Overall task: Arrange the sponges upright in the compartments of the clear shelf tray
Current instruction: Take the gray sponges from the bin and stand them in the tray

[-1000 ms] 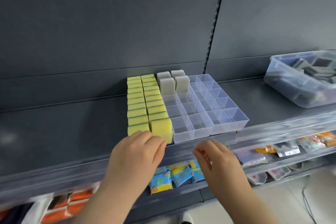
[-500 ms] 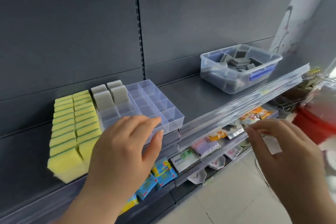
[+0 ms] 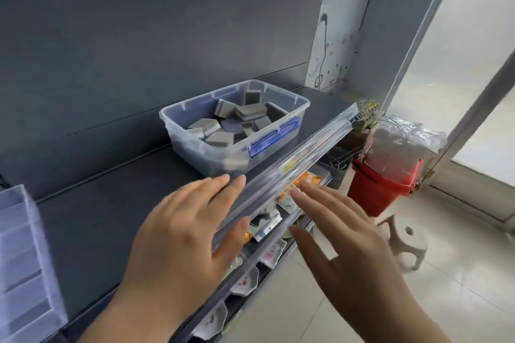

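2 empty hands, fingers straight: left hand [image 3: 178,234] over shelf rail [image 3: 306,152], right hand [image 3: 348,248] alongside.

The clear shelf tray [image 3: 19,253] was cut off by the left edge, blurred, its compartments unreadable; packets [image 3: 266,228] below were smeared behind the clear rail [image 3: 295,161].

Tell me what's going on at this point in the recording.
A person faces a dark shelf with both hands empty. The left hand is open above the shelf's front edge and the right hand open just off it, both pointed toward a clear bin of loose grey sponges. The compartment tray is at the far left edge, blurred.
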`<state>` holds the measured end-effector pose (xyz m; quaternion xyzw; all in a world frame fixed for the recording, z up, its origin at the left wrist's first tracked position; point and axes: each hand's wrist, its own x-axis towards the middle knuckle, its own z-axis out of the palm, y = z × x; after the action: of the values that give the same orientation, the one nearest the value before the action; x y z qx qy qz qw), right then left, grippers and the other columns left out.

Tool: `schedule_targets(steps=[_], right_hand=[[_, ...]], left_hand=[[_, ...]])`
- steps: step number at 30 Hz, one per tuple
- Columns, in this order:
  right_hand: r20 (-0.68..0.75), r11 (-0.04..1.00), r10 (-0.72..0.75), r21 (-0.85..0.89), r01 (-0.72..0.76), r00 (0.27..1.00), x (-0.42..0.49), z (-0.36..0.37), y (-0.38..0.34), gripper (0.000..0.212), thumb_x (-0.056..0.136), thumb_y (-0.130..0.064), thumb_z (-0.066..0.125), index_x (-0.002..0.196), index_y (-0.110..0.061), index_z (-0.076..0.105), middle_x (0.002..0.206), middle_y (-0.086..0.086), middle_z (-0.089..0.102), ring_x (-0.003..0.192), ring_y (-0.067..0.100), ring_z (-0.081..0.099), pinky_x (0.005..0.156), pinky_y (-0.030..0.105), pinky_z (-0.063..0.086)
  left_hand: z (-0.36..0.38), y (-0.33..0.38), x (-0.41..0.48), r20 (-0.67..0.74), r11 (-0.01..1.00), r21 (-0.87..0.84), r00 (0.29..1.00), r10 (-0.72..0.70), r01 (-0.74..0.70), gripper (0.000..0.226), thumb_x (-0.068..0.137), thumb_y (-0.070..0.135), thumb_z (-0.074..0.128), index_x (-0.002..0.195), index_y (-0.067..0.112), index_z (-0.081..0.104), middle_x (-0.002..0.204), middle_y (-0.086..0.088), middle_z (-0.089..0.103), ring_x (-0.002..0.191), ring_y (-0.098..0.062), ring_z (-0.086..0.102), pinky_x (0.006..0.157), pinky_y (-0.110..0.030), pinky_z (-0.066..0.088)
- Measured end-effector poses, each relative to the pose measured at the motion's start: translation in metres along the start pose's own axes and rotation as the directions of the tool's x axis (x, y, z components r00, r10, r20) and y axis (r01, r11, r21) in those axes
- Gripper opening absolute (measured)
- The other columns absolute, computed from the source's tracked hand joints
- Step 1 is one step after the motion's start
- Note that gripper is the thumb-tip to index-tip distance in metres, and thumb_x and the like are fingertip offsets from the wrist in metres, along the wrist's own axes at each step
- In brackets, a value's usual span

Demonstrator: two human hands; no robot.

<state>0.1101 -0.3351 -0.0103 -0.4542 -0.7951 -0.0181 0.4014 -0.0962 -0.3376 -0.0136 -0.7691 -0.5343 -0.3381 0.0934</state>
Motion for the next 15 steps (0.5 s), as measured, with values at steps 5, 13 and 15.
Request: schedule_targets(steps=[5,13,15], right_hand=[[0.073,1.0,-0.022,0.009,0.022,0.997,0.032,0.019,0.062,0.042,0.089,-0.043,0.048,0.128,-0.026,0.054,0.13,-0.011,0.054,0.123,0.005,0.048,0.099,0.031,0.045],[0.07,0.998,-0.063,-0.009,0.063,0.996,0.121,0.06,0.179,0.043,0.085,-0.044,0.049,0.124,-0.025,0.054,0.125,-0.01,0.057,0.118,0.003,0.049,0.104,0.019,0.033],[0.067,0.998,-0.07,0.006,0.07,0.995,0.144,0.073,0.201,0.043,0.085,-0.046,0.049,0.122,-0.025,0.053,0.123,-0.009,0.058,0.114,0.003,0.05,0.104,0.016,0.033]], left_hand=[[0.051,-0.01,0.043,0.058,0.999,0.042,0.998,-0.033,0.031,0.048,0.09,0.044,0.042,0.125,0.017,0.061,0.115,0.001,0.064,0.109,-0.017,0.055,0.092,-0.028,0.037],[0.143,-0.059,0.147,0.044,0.994,0.055,0.995,-0.093,0.091,0.041,0.089,0.039,0.044,0.118,0.018,0.064,0.106,0.005,0.066,0.096,-0.017,0.062,0.077,-0.035,0.053],[0.164,-0.07,0.182,0.072,0.993,0.072,0.993,-0.095,0.089,0.041,0.089,0.04,0.043,0.116,0.02,0.065,0.102,0.007,0.067,0.091,-0.016,0.063,0.074,-0.034,0.053]])
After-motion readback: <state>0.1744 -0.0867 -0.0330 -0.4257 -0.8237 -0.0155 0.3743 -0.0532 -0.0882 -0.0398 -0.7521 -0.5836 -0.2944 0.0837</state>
